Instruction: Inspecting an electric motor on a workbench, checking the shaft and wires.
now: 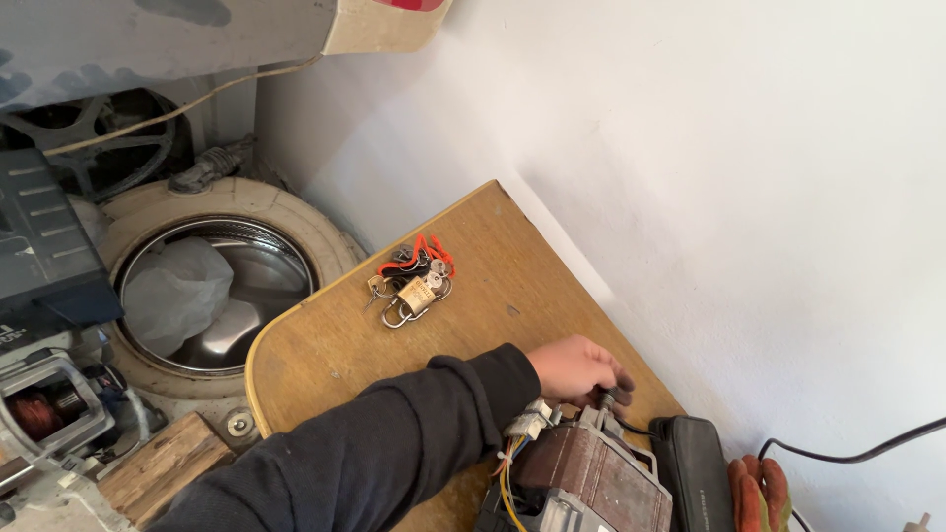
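Left hand [576, 366], seemingly gripping motor [591, 478]

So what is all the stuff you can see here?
Wooden table: one, tan, centre.
Padlock with keys: one bunch, brass and orange, on the table.
Electric motor: one, brown and grey, table's near end.
Black case: one, right of the motor.
Gloves: orange, bottom right.
Washer drum: one, steel in a cream rim, left, white bag inside.
Wood block: one, bottom left.
Left hand: one, dark sleeve, touching the motor's top.
Right hand: not visible.
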